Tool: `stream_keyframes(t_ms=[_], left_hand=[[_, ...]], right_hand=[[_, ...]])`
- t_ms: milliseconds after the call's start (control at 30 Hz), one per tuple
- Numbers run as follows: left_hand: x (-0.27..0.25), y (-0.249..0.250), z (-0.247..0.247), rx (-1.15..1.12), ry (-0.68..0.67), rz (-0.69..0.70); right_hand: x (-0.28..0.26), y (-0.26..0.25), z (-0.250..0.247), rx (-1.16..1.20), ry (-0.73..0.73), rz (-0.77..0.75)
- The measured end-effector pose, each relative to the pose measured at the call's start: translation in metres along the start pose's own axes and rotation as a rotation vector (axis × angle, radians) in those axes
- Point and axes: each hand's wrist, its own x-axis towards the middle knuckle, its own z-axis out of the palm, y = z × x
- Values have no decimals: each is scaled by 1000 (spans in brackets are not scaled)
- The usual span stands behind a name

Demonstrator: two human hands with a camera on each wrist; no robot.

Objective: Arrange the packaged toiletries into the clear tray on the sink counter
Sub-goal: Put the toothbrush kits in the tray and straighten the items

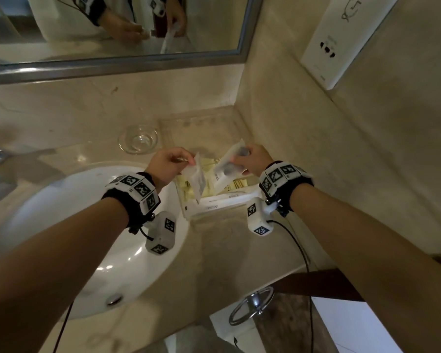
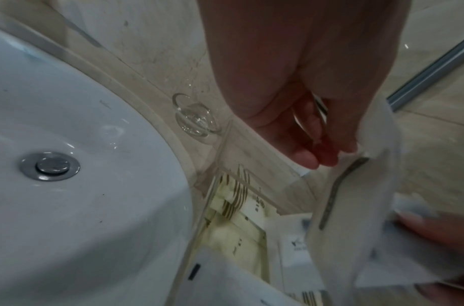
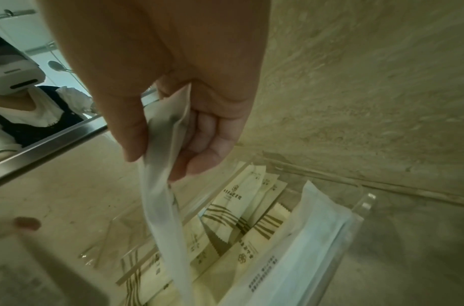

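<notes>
The clear tray stands on the counter in the corner by the right wall. It holds cream striped packets and flat white packets. Above it, my left hand pinches the top corner of a small white packet, which hangs down over the tray's left side. In the left wrist view the same hand and hanging packet show. My right hand grips a long white packet with a dark item inside. The right wrist view shows this hand and long packet dangling over the tray.
A small glass dish sits left of the tray. The white sink basin lies at left with its drain. The mirror frame runs behind, the marble wall is close on the right, and a towel ring hangs below the counter edge.
</notes>
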Motion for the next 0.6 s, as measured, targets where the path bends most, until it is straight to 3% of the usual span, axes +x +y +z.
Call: stream_keyframes(t_ms=[200, 367, 600], left_hand=[[2, 8, 19, -127, 35, -33], [8, 12, 25, -37, 27, 19], [12, 10, 23, 48, 51, 5]], right_hand=[[2, 2, 13, 106, -111, -1], [-4, -6, 19, 241, -226, -61], [0, -3, 4, 270, -131, -27]])
